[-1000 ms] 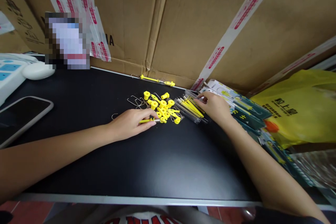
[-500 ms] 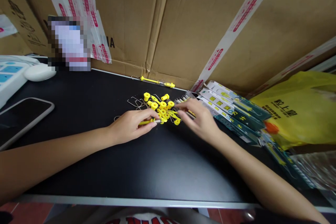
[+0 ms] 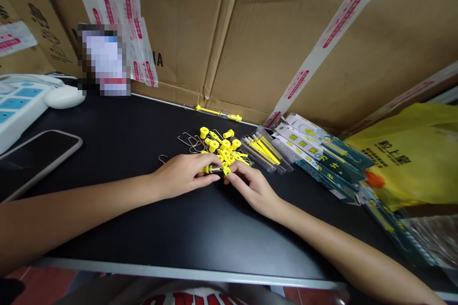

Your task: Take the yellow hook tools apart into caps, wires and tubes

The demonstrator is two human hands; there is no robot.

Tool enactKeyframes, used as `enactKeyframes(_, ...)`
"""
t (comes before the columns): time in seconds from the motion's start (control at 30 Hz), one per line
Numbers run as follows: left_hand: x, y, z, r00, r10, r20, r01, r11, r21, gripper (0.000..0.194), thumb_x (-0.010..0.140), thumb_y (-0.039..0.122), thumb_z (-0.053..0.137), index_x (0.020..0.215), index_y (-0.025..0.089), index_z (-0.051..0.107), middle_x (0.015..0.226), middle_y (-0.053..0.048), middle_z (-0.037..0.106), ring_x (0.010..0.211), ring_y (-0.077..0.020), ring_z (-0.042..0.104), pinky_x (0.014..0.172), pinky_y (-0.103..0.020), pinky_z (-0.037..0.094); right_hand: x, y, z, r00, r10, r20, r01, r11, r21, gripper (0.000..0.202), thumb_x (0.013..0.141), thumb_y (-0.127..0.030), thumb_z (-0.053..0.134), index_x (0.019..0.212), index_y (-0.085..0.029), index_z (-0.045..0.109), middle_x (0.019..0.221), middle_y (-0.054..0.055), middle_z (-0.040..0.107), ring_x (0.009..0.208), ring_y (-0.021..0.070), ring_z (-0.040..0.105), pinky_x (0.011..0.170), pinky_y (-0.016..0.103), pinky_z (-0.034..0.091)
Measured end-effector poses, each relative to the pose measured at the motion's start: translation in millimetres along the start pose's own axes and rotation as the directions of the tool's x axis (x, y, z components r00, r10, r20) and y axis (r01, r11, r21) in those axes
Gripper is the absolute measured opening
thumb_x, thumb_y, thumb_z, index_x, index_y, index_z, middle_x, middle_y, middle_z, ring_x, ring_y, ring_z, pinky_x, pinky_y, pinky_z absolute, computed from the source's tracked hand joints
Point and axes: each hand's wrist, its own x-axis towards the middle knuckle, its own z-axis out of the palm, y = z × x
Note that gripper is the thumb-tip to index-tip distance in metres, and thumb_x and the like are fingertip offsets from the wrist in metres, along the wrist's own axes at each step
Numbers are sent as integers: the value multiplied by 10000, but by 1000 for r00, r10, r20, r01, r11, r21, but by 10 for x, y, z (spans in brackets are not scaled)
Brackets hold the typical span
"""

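My left hand point(image 3: 181, 175) is closed on a yellow rod with a metal spring point(image 3: 215, 169), whose spring end points right. Fingertips of my right hand point(image 3: 255, 188) pinch a small yellow plastic cap point(image 3: 226, 170) right at that spring end; whether the two touch is hard to tell. Just behind both hands lies a heap of yellow caps point(image 3: 213, 146), with bent wire hooks point(image 3: 188, 139) at its left. Clear tubes and yellow strips point(image 3: 265, 150) are laid out to the right of the heap. A spring scale point(image 3: 216, 112) lies near the table's back edge.
Printed spring scale boxes point(image 3: 318, 152) and a yellow bag point(image 3: 404, 152) crowd the right side. At left are a phone point(image 3: 39, 159), a white power strip point(image 3: 21, 105) and a blurred-out screen point(image 3: 105, 59). Cardboard boxes point(image 3: 279, 24) wall off the back of the black table point(image 3: 229, 238).
My right hand has come left and down from beside the tubes to the spring end, now pinching a yellow cap. The tubes it covered show. My left hand keeps its hold.
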Motion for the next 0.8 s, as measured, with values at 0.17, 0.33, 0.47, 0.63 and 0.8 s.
enactKeyframes(0.17, -7, -17, 18, 996, 88, -2, -88, 993, 82, 195, 942, 323, 418, 1010, 192, 546, 926, -7, 643, 812, -130, 616, 679, -205, 419, -38, 16, 1, 998, -57, -29, 53, 992, -115, 171, 960, -261, 347, 1087, -209, 449, 795, 16, 542, 691, 135, 524, 676, 269, 435)
enactKeyframes(0.33, -10, 17, 1, 997, 75, -18, -74, 995, 72, 206, 946, 288, 387, 1043, 187, 537, 916, -8, 642, 820, -131, 617, 689, -208, 422, -71, 68, 20, 989, -145, 7, 139, 934, -328, 278, 921, -277, 438, 1172, -204, 343, 754, 2, 561, 559, 129, 531, 543, 247, 416)
enactKeyframes(0.47, -10, 41, -11, 1000, 31, 0, -31, 998, 63, 229, 947, 308, 389, 1088, 191, 525, 917, 1, 658, 791, -129, 634, 658, -205, 426, -54, 100, 27, 976, -212, -44, 170, 880, -444, 201, 925, -254, 422, 1116, -199, 395, 816, 42, 634, 597, 146, 598, 533, 239, 436)
enactKeyframes(0.63, -14, 34, -2, 1000, 7, 27, -9, 998, 57, 310, 943, 330, 406, 1222, 215, 475, 971, 6, 682, 815, -134, 657, 647, -204, 449, -32, 100, 7, 960, -279, -15, 225, 806, -548, 148, 943, -213, 368, 1050, -197, 469, 868, 70, 675, 722, 168, 646, 616, 250, 475)
enactKeyframes(0.8, -9, 0, 19, 996, 84, -29, -83, 995, 48, 259, 945, 294, 407, 1157, 215, 532, 1114, 1, 650, 993, -134, 622, 827, -220, 452, -36, 69, 11, 963, -269, -4, 224, 813, -537, 166, 952, -213, 341, 990, -180, 499, 783, 54, 656, 649, 147, 613, 599, 235, 460)
